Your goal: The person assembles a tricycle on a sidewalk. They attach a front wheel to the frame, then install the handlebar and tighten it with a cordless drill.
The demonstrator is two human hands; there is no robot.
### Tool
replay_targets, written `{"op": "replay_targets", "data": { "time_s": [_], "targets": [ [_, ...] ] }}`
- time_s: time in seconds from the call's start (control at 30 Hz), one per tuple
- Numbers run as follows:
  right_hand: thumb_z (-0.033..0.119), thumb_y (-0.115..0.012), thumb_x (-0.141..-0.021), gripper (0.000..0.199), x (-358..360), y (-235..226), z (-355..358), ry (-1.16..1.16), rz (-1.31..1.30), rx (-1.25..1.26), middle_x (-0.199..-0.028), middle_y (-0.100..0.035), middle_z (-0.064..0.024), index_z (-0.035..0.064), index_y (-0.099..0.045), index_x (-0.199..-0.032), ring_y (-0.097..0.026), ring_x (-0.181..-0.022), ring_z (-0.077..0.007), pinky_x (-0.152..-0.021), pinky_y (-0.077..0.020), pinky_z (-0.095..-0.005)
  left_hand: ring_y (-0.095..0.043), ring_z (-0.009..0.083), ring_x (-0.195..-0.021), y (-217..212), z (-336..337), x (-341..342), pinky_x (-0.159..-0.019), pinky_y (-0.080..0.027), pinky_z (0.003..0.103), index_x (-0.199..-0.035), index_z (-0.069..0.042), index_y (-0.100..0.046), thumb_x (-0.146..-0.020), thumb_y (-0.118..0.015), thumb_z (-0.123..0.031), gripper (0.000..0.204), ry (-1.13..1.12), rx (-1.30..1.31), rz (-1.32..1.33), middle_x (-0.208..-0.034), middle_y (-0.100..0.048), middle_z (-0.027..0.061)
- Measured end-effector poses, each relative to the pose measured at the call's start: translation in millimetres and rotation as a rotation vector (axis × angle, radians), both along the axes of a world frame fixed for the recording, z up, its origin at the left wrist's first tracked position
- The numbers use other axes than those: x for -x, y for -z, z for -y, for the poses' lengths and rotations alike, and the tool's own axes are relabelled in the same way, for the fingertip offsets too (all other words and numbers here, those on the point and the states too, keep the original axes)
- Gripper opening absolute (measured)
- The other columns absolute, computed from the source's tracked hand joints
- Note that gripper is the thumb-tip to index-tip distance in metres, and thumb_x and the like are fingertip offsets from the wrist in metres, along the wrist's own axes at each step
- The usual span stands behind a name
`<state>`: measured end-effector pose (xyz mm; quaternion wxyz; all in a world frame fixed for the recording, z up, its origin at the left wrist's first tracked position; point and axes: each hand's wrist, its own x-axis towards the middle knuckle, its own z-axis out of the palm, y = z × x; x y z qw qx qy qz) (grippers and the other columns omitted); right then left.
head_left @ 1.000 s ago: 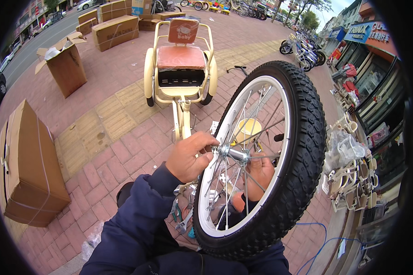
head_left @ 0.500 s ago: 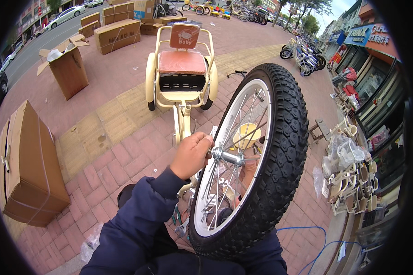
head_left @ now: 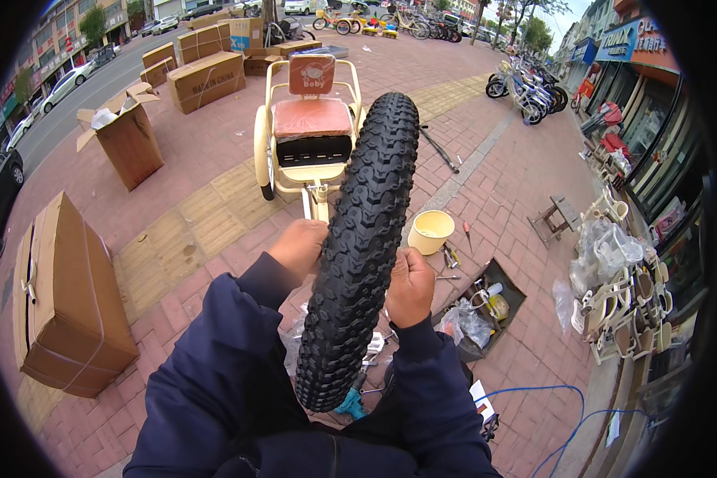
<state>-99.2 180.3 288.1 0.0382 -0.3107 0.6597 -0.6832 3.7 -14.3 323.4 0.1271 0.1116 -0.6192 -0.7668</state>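
Note:
A black knobby bicycle wheel (head_left: 362,239) stands edge-on in front of me, its tread facing the camera. My left hand (head_left: 299,247) is on the wheel's left side at hub height, my right hand (head_left: 410,287) on its right side; both grip at the axle, which the tyre hides. Behind the wheel stands a cream tricycle frame (head_left: 307,131) with a red seat and backrest.
A cream bucket (head_left: 430,231) and an open toolbox (head_left: 486,307) with loose tools lie on the brick paving at right. Large cardboard boxes sit at left (head_left: 68,303) and further back (head_left: 127,139). Cream frame parts in plastic (head_left: 621,287) line the right side. A blue cable (head_left: 550,394) runs near my right.
The wheel has turned from showing its spokes and rim to edge-on, tread toward me. My right hand has come out from behind the spokes to the wheel's right side.

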Motion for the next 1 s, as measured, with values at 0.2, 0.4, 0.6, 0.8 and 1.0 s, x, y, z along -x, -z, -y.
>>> {"op": "replay_targets", "data": {
  "time_s": [0.2,0.4,0.6,0.8,1.0],
  "targets": [
    [0.027,-0.06,-0.102,0.03,1,-2,2,0.032,-0.036,-0.018,-0.068,-0.055,-0.0011,-0.0003,-0.062,-0.091,-0.048,-0.065,-0.0088,-0.06,-0.0413,-0.0283,-0.063,0.0404,-0.087,4,9,-5,-0.077,-0.052,0.039,-0.096,0.001,-0.067,-0.081,-0.061,-0.006,0.017,0.017,0.886,-0.254,-0.096,-0.068,0.0209],
    [0.027,-0.06,-0.102,0.03,4,0,0,0.038,-0.022,-0.029,-0.065,-0.053,-0.0008,0.0001,-0.062,-0.088,-0.046,-0.062,-0.0093,-0.058,-0.0408,-0.0293,-0.065,0.0365,-0.088,2,17,15,-0.079,-0.051,0.039,-0.101,0.001,-0.066,-0.086,-0.063,-0.012,0.02,0.09,0.995,-0.096,-0.094,-0.069,0.0191],
    [0.028,-0.061,-0.101,0.032,4,1,-2,0.058,-0.036,-0.049,-0.063,-0.051,-0.0015,0.0001,-0.061,-0.087,-0.044,-0.061,-0.0097,-0.057,-0.0403,-0.0301,-0.067,0.0305,-0.088,5,19,6,-0.079,-0.051,0.036,-0.105,-0.002,-0.067,-0.089,-0.064,-0.016,0.022,0.121,0.629,-0.202,-0.098,-0.071,0.0178],
    [0.029,-0.061,-0.101,0.032,4,1,-2,0.065,-0.046,-0.036,-0.062,-0.05,-0.0028,0.0002,-0.061,-0.086,-0.044,-0.061,-0.0105,-0.057,-0.0402,-0.0313,-0.069,0.0264,-0.091,-18,-12,-4,-0.078,-0.053,0.038,-0.106,0.005,-0.065,-0.096,-0.06,-0.02,0.028,0.006,-0.055,0.087,-0.104,-0.072,0.0133],
    [0.029,-0.06,-0.101,0.033,10,4,0,0.084,-0.023,-0.005,-0.062,-0.049,-0.0016,0.0007,-0.059,-0.084,-0.043,-0.06,-0.0103,-0.056,-0.0394,-0.0309,-0.065,0.0368,-0.091,-10,-5,4,-0.078,-0.052,0.038,-0.107,-0.003,-0.067,-0.083,-0.067,-0.021,0.03,0.12,1.26,-0.364,-0.102,-0.068,0.0181]
  ]
}}
